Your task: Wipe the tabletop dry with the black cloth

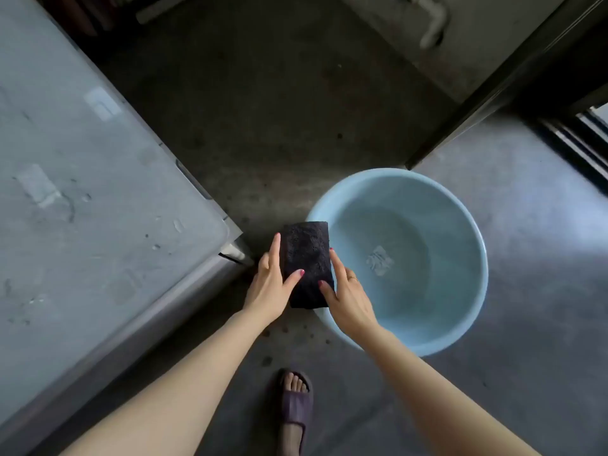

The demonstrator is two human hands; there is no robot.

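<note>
Black cloth (306,263), folded into a thick rectangle, is held in the air between both hands, over the floor (279,126) just beside the blue basin (467,232) and near the wet counter (82,192) corner. Left hand (268,287) and right hand (347,296) each pinch a long side, thumbs on top.

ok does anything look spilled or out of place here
Water droplets and wet streaks sit on the grey tabletop, so it is not yet dry. The folded black cloth, held between the left hand and right hand, is off the table, beside the blue basin on the floor.
</note>
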